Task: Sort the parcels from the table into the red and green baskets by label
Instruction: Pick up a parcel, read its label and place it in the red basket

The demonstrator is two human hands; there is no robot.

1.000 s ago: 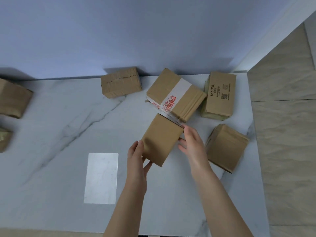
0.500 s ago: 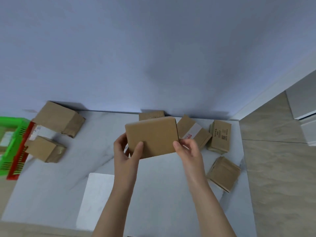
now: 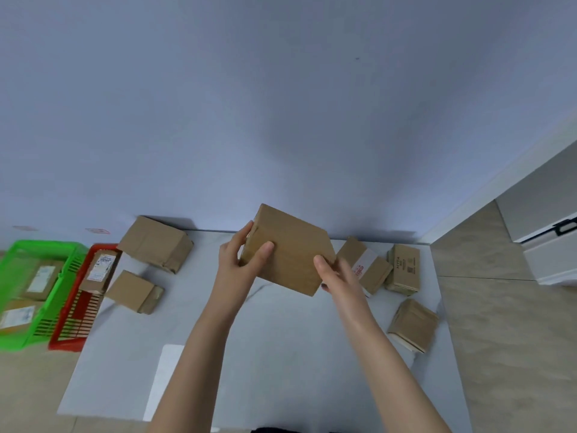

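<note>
Parcel point(image 3: 287, 246) aloft — left hand point(image 3: 237, 265) curled round its left edge, right hand point(image 3: 339, 278) seemingly pinching its corner.

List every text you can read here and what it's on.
"MYFA": on the far-right box; its smaller print is too small to read.
Red print on the taped box: too blurred.
Label on the parcel in the red basket: too blurred.
Labels on the parcels in the green basket: too blurred.
The held box: no text shows.
</note>
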